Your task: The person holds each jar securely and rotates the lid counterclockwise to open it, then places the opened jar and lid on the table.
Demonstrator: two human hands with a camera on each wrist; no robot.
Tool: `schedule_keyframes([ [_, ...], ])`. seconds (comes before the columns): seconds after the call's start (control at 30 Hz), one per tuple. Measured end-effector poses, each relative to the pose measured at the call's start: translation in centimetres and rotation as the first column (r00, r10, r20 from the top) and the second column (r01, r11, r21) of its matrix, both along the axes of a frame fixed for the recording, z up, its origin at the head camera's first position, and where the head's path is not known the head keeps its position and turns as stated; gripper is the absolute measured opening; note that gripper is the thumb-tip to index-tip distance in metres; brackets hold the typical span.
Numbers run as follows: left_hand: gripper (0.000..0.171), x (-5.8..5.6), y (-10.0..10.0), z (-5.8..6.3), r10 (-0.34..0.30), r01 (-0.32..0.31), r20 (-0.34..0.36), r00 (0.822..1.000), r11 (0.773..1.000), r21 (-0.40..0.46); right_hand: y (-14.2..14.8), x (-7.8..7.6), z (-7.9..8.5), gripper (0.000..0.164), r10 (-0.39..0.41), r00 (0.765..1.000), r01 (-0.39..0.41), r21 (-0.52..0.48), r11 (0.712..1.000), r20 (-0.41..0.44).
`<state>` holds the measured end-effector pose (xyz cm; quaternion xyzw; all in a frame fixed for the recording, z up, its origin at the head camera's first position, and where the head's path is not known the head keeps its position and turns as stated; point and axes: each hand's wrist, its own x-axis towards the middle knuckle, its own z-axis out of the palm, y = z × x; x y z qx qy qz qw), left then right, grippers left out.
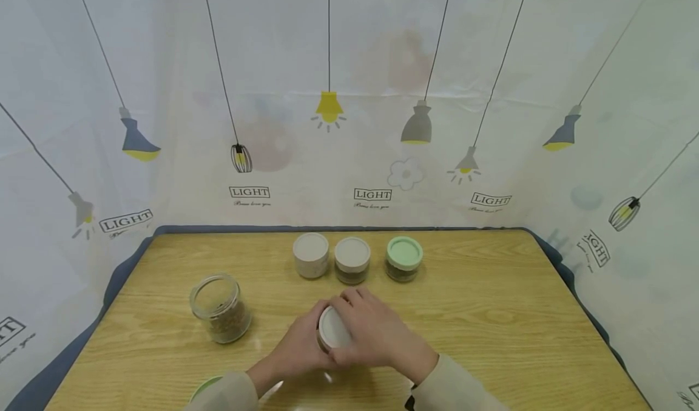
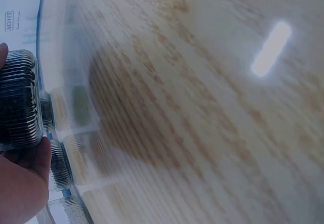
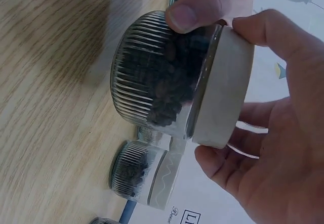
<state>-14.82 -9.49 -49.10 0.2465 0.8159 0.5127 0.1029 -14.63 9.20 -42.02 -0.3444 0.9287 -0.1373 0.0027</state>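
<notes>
A ribbed glass jar (image 3: 152, 77) with dark bits inside is held off the table, between both hands. My left hand (image 1: 303, 344) grips its glass body. My right hand (image 1: 379, 332) holds the white lid (image 3: 225, 90) by its rim, fingertips and thumb at opposite sides. The lid sits on the jar's mouth; whether it is screwed tight I cannot tell. In the left wrist view, the jar's ribbed side (image 2: 19, 100) shows at the left edge, with part of the left hand below it.
An uncovered glass jar (image 1: 226, 323) with brown contents stands at the left. Along the back are two white-lidded jars, one at left (image 1: 311, 256) and one in the middle (image 1: 352, 259), then a green-lidded jar (image 1: 404, 258). A green rim (image 1: 204, 385) peeks out beside the left sleeve.
</notes>
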Motion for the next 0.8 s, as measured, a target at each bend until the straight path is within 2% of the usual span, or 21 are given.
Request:
schedule_keyframes([
  [0.2, 0.091, 0.25, -0.02, -0.05, -0.004, 0.004, 0.017, 1.000, 1.000, 0.010, 0.36, -0.23, 0.17, 0.079, 0.124, 0.991, -0.124, -0.011, 0.992, 0.054],
  [0.33, 0.095, 0.24, -0.07, -0.22, 0.000, 0.000, 0.012, 1.000, 1.000, -0.007, 0.57, -0.07, 0.41, 0.079, 0.166, 0.980, -0.164, -0.030, 0.986, 0.112],
  [0.43, 0.098, 0.08, -0.12, -0.25, 0.011, -0.011, -0.007, 1.000, 0.999, -0.030, 0.58, 0.09, 0.64, 0.082, 0.127, 0.984, -0.122, -0.043, 0.992, 0.124],
  [0.57, 0.092, -0.14, -0.20, -0.19, 0.028, -0.028, -0.006, 1.000, 0.999, -0.039, 0.28, 0.23, 0.68, 0.091, 0.000, 1.000, 0.000, 0.005, 1.000, 0.029],
  [0.67, 0.088, -0.22, -0.20, -0.18, 0.037, -0.038, -0.011, 0.999, 0.998, -0.042, -0.02, 0.34, 0.54, 0.093, -0.071, 0.997, 0.073, 0.059, 0.996, -0.033],
  [0.8, 0.087, -0.31, -0.14, -0.22, 0.056, -0.059, -0.039, 0.998, 0.996, -0.065, -0.33, 0.47, 0.23, 0.096, -0.116, 0.993, 0.118, 0.091, 0.989, -0.027],
])
